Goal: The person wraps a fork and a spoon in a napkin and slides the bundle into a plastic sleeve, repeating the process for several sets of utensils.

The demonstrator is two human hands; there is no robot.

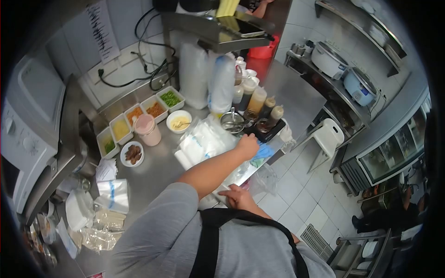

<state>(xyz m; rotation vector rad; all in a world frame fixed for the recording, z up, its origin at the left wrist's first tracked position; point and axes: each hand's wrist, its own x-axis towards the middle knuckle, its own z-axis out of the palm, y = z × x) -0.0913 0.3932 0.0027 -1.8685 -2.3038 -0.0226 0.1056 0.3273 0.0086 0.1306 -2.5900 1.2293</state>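
One of my arms reaches over the steel counter [160, 187], and its hand, my left hand [248, 146], is at the counter's right edge beside a black holder and a blue cloth [263, 152]. Its fingers are bent, and what they touch is too small to tell. My right hand [237, 196] is lower, near the counter's front edge, with its index finger stretched out and its fingers apart. White plastic bags [206, 141] lie left of my left hand. Just beyond it are a steel bowl [232, 121] and squeeze bottles [257, 99].
Tubs of chopped food [169, 98] line the counter's back, near a pink-lidded container [147, 129] and a bowl of brown pieces [132, 154]. A shelf [218, 44] overhangs the back. A white stool [327, 134] stands right; a person in dark clothing [387, 220] is farther right.
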